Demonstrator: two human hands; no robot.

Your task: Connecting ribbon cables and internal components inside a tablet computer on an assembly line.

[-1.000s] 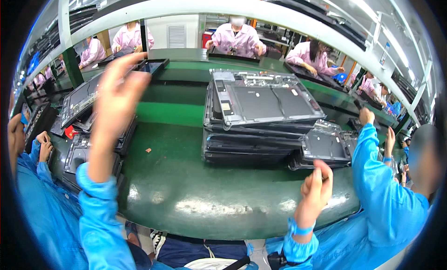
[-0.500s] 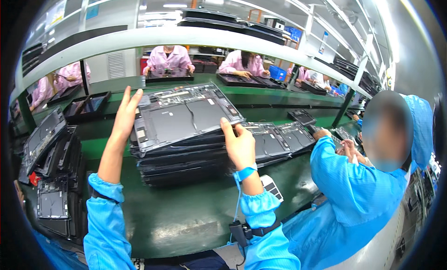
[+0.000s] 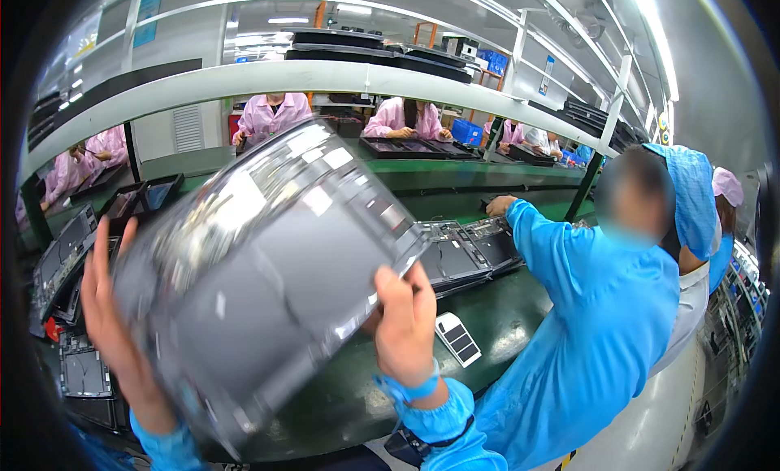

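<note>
Head view: large grey panel, blurred and tilted, lifted above the green tabletop, filling the centre. Left hand gripping its edge at 9 o'clock, right hand clamped on its edge at 3 o'clock. At 4 o'clock on the tabletop, a small white card; at 2 o'clock, a co-worker's blue sleeve.

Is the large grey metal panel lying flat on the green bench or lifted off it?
Lifted and tilted: the large grey metal panel is blurred, held at its edges by the left hand and right hand.
</note>
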